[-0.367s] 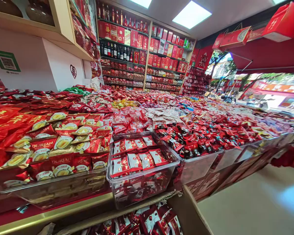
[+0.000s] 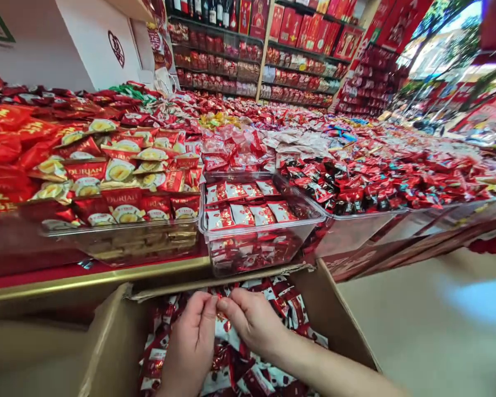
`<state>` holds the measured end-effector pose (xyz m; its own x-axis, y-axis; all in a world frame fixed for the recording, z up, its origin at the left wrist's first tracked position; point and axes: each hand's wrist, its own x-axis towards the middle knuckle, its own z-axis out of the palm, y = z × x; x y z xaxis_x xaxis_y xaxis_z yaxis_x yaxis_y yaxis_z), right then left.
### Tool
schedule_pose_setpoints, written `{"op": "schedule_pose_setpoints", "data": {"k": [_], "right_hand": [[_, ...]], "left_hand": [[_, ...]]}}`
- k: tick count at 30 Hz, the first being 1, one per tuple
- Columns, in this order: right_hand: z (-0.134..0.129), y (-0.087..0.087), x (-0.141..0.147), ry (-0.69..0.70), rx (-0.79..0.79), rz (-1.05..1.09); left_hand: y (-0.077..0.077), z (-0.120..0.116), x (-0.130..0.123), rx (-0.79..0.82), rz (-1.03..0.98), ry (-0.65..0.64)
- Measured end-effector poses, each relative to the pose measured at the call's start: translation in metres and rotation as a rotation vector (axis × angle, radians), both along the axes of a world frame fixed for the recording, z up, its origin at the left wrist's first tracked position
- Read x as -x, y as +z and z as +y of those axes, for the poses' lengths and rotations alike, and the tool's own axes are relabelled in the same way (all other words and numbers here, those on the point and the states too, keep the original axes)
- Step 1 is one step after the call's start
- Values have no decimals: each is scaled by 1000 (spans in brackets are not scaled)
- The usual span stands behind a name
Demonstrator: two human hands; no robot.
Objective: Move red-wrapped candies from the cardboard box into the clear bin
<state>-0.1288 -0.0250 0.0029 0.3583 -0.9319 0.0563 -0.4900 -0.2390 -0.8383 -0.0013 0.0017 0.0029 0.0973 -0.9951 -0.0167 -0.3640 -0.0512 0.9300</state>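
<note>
red-and-white packet (image 2: 225,326) sits over the open carton (image 2: 347,317), apparently pinched near its upper edge, which would leave its printed face free of the fingers. the grip is closed on both sides: left hand (image 2: 192,342) and right hand (image 2: 256,325) meet with thumbs and fingertips nearly touching. its face looks up toward the wearer; its long axis seems to run from the fingertips back toward the body, though the lower end blends into the loose packets (image 2: 256,380) beneath, lying at all angles. just beyond, in the clear tub (image 2: 264,227) on the gold-edged desk (image 2: 107,280), similar packets stand in rows leaning back, likely so their fronts can be seen; durian packets (image 2: 126,207) fill the bin to its left
</note>
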Motion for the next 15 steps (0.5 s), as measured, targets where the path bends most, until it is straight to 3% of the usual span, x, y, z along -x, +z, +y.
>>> {"op": "schedule_pose_setpoints", "data": {"k": [4, 9, 12, 15], "right_hand": [[3, 0, 1, -39, 5, -69], [6, -6, 8, 20, -217, -316], [6, -11, 6, -78, -174, -300], [6, -12, 6, -149, -120, -265]], "left_hand": [[1, 2, -3, 2, 16, 12], [-1, 0, -4, -157, 186, 30], [-3, 0, -1, -295, 323, 103], [-8, -2, -2, -195, 332, 42]]}}
